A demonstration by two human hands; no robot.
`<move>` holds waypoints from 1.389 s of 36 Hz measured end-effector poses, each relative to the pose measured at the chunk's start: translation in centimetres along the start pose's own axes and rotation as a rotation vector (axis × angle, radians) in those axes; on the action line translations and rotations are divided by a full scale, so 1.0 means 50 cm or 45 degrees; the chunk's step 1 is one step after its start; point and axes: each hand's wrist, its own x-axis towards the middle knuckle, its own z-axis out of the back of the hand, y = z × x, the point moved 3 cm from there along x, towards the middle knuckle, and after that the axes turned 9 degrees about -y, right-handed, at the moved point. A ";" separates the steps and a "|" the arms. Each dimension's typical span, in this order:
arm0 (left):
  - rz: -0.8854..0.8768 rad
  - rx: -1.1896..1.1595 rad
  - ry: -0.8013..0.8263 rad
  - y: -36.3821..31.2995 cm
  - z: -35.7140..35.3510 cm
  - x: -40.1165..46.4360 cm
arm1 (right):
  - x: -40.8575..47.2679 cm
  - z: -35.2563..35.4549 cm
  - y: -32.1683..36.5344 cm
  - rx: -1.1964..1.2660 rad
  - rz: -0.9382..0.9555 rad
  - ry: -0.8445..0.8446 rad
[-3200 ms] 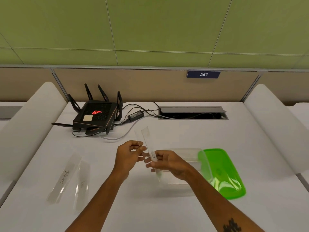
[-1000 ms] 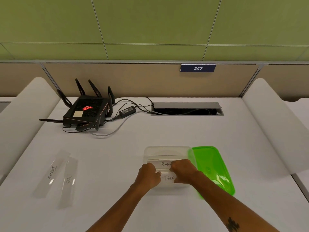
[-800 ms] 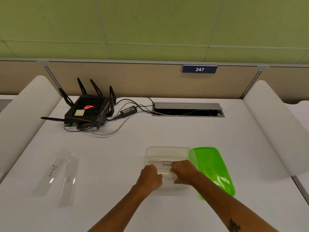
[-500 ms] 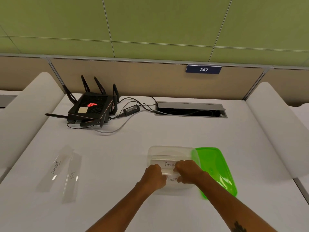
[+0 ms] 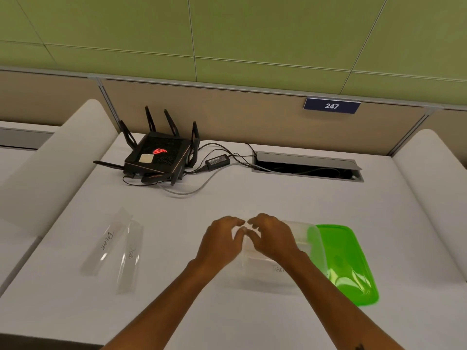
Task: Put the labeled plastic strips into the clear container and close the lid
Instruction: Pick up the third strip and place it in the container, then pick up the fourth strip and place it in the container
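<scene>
The clear container (image 5: 302,232) stands on the white desk in front of me, with its green lid (image 5: 346,263) leaning against its right side. A strip marked "Tiger" (image 5: 279,269) lies inside it; my right hand hides the other strip there. My left hand (image 5: 222,239) and my right hand (image 5: 273,238) hover side by side over the container's far left corner, fingers loosely curled and apart, with nothing visible in them. Two more clear strips, "Bear" (image 5: 106,242) and "Dog" (image 5: 130,256), lie flat on the desk to the left.
A black router (image 5: 159,157) with antennas, its power adapter (image 5: 217,161) and cables sit at the back left. A cable slot (image 5: 305,169) opens at the back. White curved dividers (image 5: 50,168) (image 5: 434,178) bound the desk on both sides.
Both hands have lifted from pressing the strips down inside the container and now hover above its far left corner. The strips stay in the container.
</scene>
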 end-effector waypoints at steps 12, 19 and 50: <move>0.261 0.116 -0.174 0.259 0.191 0.014 | -0.008 -0.193 0.222 0.244 0.097 0.355; 0.456 0.299 -0.234 0.398 0.286 -0.015 | -0.041 -0.301 0.331 0.376 0.070 0.612; 0.685 0.233 -0.154 0.487 0.309 -0.015 | -0.090 -0.431 0.446 0.664 -0.102 0.717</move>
